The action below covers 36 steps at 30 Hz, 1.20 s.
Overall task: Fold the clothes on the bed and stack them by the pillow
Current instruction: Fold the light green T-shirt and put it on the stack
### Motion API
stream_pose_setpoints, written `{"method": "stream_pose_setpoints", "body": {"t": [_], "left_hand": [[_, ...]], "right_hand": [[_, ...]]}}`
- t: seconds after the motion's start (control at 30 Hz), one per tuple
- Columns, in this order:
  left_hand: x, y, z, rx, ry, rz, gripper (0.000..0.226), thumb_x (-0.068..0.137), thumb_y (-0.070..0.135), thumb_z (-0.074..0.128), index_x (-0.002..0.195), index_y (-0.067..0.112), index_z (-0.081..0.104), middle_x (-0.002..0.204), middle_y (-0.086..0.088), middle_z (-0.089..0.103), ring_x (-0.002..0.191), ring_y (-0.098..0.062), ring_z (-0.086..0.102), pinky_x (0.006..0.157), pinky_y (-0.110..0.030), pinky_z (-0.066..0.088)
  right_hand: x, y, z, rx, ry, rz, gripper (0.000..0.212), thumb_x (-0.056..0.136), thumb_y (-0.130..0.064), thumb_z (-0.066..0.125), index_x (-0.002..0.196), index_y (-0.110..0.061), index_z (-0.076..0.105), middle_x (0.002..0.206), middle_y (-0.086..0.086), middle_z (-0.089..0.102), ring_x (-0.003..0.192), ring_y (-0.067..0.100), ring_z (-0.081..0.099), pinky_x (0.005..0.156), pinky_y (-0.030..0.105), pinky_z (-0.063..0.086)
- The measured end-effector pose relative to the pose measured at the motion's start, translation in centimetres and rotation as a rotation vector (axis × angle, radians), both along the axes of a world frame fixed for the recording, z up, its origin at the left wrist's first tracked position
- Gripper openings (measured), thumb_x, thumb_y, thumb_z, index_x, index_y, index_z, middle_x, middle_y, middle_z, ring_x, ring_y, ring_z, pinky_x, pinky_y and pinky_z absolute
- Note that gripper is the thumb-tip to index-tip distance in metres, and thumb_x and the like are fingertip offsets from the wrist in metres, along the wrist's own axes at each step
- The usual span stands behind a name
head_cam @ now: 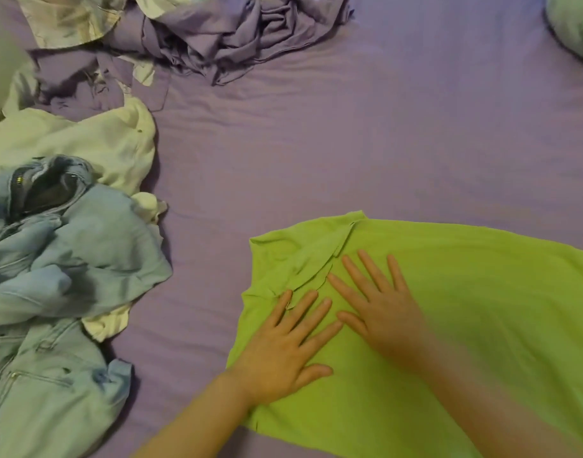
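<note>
A lime green shirt (pixel 465 309) lies spread flat on the purple bed sheet (pixel 349 143), its collar end pointing left. My left hand (pixel 283 348) rests flat on the shirt near the collar, fingers straight and spread. Beside it, my right hand (pixel 379 302) presses flat on the shirt, fingers splayed toward the collar. Neither hand holds anything. A corner of a pale green pillow (pixel 577 24) shows at the top right.
Crumpled blue jeans (pixel 52 276) lie at the left over a pale yellow garment (pixel 95 140). A purple heap of clothes (pixel 217 38) and a light patterned shirt (pixel 68 21) sit at the top left.
</note>
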<state>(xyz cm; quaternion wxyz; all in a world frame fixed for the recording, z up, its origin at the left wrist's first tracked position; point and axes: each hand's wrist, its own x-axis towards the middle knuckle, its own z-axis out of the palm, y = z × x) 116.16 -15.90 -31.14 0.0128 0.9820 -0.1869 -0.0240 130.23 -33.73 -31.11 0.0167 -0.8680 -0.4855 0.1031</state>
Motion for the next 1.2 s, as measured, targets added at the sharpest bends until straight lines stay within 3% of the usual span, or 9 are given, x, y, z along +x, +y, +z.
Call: {"method": "stream_pose_setpoints", "body": {"t": [0.2,0.33,0.43,0.57,0.7,0.87,0.93,1.1,1.2], "left_hand": [[3.2,3.9,-0.2,0.036,-0.032,0.207,0.064,0.093,0.062,0.036,0.146,0.026,0.039,0.155,-0.010,0.029,0.143,-0.039,0.022,0.106,-0.067,0.027],[6.0,6.1,1.1,-0.037,-0.009,0.634,0.058,0.092,0.055,0.042,0.142,0.026,0.044,0.154,-0.017,0.027,0.141,-0.042,0.025,0.109,-0.065,0.023],[6.6,7.0,1.0,-0.167,0.091,0.919,0.065,0.095,0.050,0.045,0.151,0.026,0.023,0.160,-0.014,0.008,0.147,-0.034,0.007,0.116,-0.053,0.009],[6.3,6.7,1.2,-0.182,0.202,0.964,0.071,0.095,0.056,0.036,0.153,0.025,0.009,0.161,-0.004,0.009,0.148,-0.025,0.002,0.118,-0.047,0.006],[4.4,6.1,2.2,-0.301,0.226,1.039,0.068,0.094,0.048,0.047,0.150,0.016,0.025,0.160,-0.008,0.015,0.146,-0.026,0.009,0.118,-0.038,0.010],[-0.7,3.7,2.9,-0.351,0.321,0.999,0.058,0.097,0.043,0.043,0.149,0.024,0.027,0.161,-0.006,0.010,0.147,-0.022,0.008,0.117,-0.031,0.009],[-2.0,3.0,3.1,-0.373,0.319,1.013,0.058,0.097,0.042,0.045,0.150,0.025,0.027,0.159,-0.003,0.016,0.145,-0.021,0.015,0.116,-0.030,0.014],[-4.3,1.9,3.7,-0.551,0.320,1.188,0.059,0.090,0.045,0.057,0.142,0.029,0.034,0.135,0.004,0.043,0.118,-0.022,0.050,0.088,-0.036,0.046],[-5.3,2.1,4.1,-0.597,0.449,1.283,0.052,0.086,0.052,0.060,0.129,0.026,0.047,0.121,0.000,0.059,0.110,-0.026,0.056,0.077,-0.033,0.042]], "right_hand": [[3.2,4.8,0.0,0.001,-0.018,-0.034,0.061,0.093,-0.057,0.026,0.144,-0.026,0.036,0.149,0.015,0.038,0.139,0.040,0.029,0.108,0.065,0.024],[4.8,7.9,0.5,0.049,-0.021,-0.244,0.059,0.094,-0.052,0.038,0.145,-0.022,0.038,0.150,0.017,0.035,0.139,0.042,0.028,0.109,0.064,0.021],[3.8,9.5,0.6,0.114,-0.046,-0.287,0.058,0.093,-0.047,0.041,0.143,-0.019,0.041,0.148,0.018,0.038,0.138,0.043,0.030,0.107,0.064,0.023],[1.2,10.0,0.1,0.028,-0.026,-0.147,0.056,0.095,-0.049,0.027,0.144,-0.024,0.040,0.149,0.010,0.038,0.140,0.035,0.030,0.111,0.061,0.021],[2.3,11.8,0.6,0.000,0.087,-0.337,0.059,0.099,-0.048,0.027,0.151,-0.022,0.018,0.159,0.001,0.015,0.147,0.024,0.006,0.115,0.053,0.000],[1.8,15.7,3.2,-0.023,0.213,0.102,0.065,0.095,-0.049,0.042,0.151,-0.033,0.013,0.160,-0.004,0.012,0.147,0.019,0.008,0.114,0.053,0.005],[1.7,16.3,3.3,-0.105,0.176,0.133,0.067,0.094,-0.047,0.045,0.151,-0.033,0.012,0.158,-0.003,0.017,0.142,0.021,0.021,0.113,0.048,0.015],[2.3,16.7,3.9,-0.089,0.180,0.002,0.058,0.088,-0.045,0.057,0.140,-0.031,0.038,0.134,-0.001,0.052,0.123,0.024,0.043,0.096,0.037,0.029],[2.5,15.2,5.4,0.008,0.297,-0.064,0.040,0.083,-0.044,0.065,0.120,-0.030,0.058,0.121,-0.004,0.061,0.117,0.023,0.043,0.093,0.033,0.029]]}}
